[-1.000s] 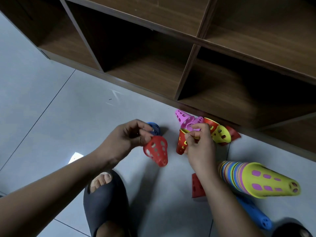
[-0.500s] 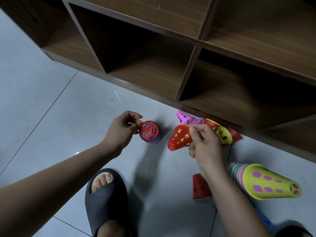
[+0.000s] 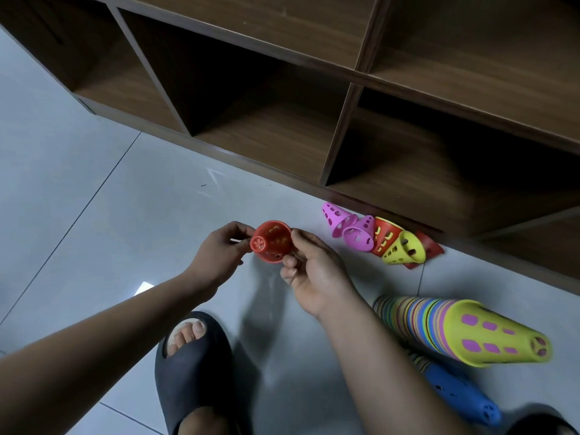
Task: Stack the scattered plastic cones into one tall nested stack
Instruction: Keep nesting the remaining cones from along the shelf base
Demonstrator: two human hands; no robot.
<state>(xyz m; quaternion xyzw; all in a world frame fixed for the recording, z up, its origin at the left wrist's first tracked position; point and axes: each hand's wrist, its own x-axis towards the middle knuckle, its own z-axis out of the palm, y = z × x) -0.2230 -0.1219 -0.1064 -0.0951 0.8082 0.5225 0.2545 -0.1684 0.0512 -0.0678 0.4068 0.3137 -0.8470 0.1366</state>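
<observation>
a grey tiled floor (image 3: 125,215) runs up to a dark wooden shelf unit (image 3: 345,127) at the far side. above the floor, near the middle, both hands hold a red cone (image 3: 271,241) on its side. the left hand (image 3: 219,249) pinches its narrow tip with curled fingers, and the right hand (image 3: 314,274) grips the wide rim between thumb and fingers. far right, against the shelf base, lies a loose cluster of pink, red and yellow cones (image 3: 386,238), touching one another. near right, a tall striped stack (image 3: 470,331) lies on its side, yellow outermost, with a blue cone (image 3: 464,394) just beside it. a black slipper (image 3: 194,365) sits nearest.
</observation>
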